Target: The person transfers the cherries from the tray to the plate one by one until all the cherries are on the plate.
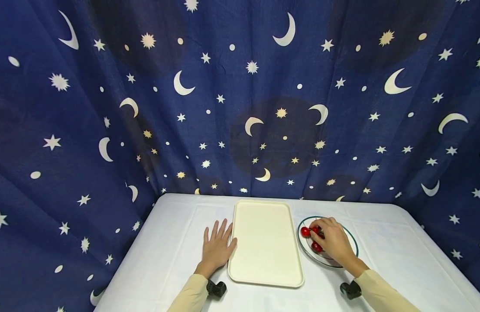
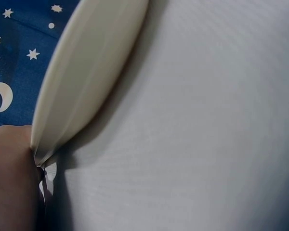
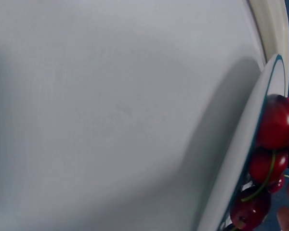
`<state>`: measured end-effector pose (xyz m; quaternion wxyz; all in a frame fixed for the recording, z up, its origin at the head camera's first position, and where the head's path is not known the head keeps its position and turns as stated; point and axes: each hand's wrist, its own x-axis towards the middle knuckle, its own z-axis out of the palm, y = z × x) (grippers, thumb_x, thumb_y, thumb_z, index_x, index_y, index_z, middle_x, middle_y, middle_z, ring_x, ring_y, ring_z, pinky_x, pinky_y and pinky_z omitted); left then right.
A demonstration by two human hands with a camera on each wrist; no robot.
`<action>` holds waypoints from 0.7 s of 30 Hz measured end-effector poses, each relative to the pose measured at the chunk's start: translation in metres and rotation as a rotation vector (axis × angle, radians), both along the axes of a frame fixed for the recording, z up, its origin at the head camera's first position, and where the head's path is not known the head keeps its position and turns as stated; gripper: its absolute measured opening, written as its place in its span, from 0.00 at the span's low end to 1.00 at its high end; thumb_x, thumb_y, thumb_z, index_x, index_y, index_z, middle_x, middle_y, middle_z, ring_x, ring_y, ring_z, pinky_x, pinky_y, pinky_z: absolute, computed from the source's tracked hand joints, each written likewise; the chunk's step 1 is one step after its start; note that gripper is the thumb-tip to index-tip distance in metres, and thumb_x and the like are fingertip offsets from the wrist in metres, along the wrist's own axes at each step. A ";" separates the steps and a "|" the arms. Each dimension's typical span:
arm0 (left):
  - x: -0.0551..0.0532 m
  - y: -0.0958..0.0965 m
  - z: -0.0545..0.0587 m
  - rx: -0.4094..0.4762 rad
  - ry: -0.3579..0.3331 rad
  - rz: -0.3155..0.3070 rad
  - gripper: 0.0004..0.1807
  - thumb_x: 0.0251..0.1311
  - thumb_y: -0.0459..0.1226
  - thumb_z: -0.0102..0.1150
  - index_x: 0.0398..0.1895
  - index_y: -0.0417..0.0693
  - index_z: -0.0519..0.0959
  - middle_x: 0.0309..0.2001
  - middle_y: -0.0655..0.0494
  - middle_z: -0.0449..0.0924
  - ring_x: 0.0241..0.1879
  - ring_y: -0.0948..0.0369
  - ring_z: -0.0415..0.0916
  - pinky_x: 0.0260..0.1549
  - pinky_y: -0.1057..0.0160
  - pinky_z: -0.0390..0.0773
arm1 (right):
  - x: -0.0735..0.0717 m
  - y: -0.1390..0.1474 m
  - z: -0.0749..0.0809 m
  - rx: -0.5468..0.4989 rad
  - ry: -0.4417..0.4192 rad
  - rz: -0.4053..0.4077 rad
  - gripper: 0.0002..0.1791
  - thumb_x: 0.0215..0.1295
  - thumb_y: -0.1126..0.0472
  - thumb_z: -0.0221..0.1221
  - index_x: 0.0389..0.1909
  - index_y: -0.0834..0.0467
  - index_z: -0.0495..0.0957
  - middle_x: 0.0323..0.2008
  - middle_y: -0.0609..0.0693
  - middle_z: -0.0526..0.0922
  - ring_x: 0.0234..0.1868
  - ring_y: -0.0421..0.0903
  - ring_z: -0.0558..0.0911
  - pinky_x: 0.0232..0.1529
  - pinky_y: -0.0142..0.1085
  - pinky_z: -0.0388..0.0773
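Several red cherries (image 1: 305,232) lie on a white plate with a dark green rim (image 1: 357,248), right of a cream tray (image 1: 263,242). My right hand (image 1: 333,240) reaches over the plate with bent fingers down among the cherries. From the right wrist, dark red cherries (image 3: 275,122) with green stems show over the rim, and fingertips (image 3: 286,219) come in at the right edge; I cannot tell whether they grip a cherry. My left hand (image 1: 216,249) lies with fingers spread at the tray's left edge, its thumb right at the rim.
Both things rest on a table with a white cloth (image 1: 177,242). A dark blue curtain (image 1: 224,108) with moons and stars hangs behind it and along the sides. Each wrist bears a small black camera, such as the left one (image 1: 216,289).
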<state>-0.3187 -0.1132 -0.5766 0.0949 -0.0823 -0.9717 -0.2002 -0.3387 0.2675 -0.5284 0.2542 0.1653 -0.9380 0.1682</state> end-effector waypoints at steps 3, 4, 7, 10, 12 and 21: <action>-0.001 0.001 0.000 -0.003 -0.005 0.001 0.34 0.75 0.56 0.40 0.79 0.54 0.63 0.83 0.52 0.56 0.83 0.44 0.48 0.79 0.35 0.42 | 0.000 0.004 -0.001 0.005 0.021 -0.004 0.10 0.55 0.63 0.73 0.37 0.55 0.84 0.42 0.57 0.88 0.44 0.55 0.79 0.43 0.51 0.74; -0.001 0.001 -0.001 -0.009 -0.010 0.004 0.34 0.75 0.56 0.39 0.80 0.55 0.62 0.83 0.53 0.55 0.84 0.45 0.47 0.80 0.36 0.41 | 0.000 0.005 -0.002 0.006 0.032 -0.004 0.10 0.54 0.63 0.74 0.37 0.55 0.85 0.41 0.57 0.87 0.43 0.55 0.79 0.41 0.50 0.74; -0.004 0.000 -0.004 -0.025 -0.019 0.008 0.34 0.76 0.57 0.39 0.80 0.58 0.61 0.83 0.55 0.54 0.84 0.46 0.46 0.80 0.36 0.41 | 0.000 0.006 -0.002 0.008 0.054 -0.005 0.10 0.54 0.62 0.74 0.37 0.56 0.85 0.40 0.56 0.87 0.42 0.55 0.79 0.40 0.49 0.74; -0.006 -0.001 -0.007 -0.034 -0.023 0.011 0.34 0.76 0.58 0.38 0.80 0.59 0.61 0.84 0.56 0.53 0.84 0.47 0.45 0.80 0.37 0.41 | 0.001 0.006 -0.002 0.001 0.051 -0.008 0.10 0.56 0.61 0.74 0.38 0.56 0.85 0.41 0.55 0.87 0.43 0.54 0.79 0.41 0.50 0.74; -0.008 -0.001 -0.009 -0.034 -0.024 0.012 0.34 0.76 0.59 0.37 0.81 0.59 0.60 0.84 0.57 0.52 0.85 0.47 0.45 0.80 0.37 0.40 | 0.002 0.005 0.000 -0.005 0.041 -0.010 0.10 0.58 0.60 0.73 0.38 0.56 0.85 0.41 0.55 0.87 0.43 0.54 0.79 0.42 0.51 0.75; -0.007 -0.002 -0.009 0.003 -0.020 -0.004 0.34 0.75 0.57 0.39 0.80 0.57 0.61 0.84 0.55 0.52 0.84 0.46 0.44 0.80 0.36 0.38 | 0.003 0.003 0.008 -0.010 0.007 -0.022 0.05 0.67 0.60 0.66 0.39 0.57 0.85 0.41 0.55 0.87 0.45 0.55 0.80 0.44 0.52 0.74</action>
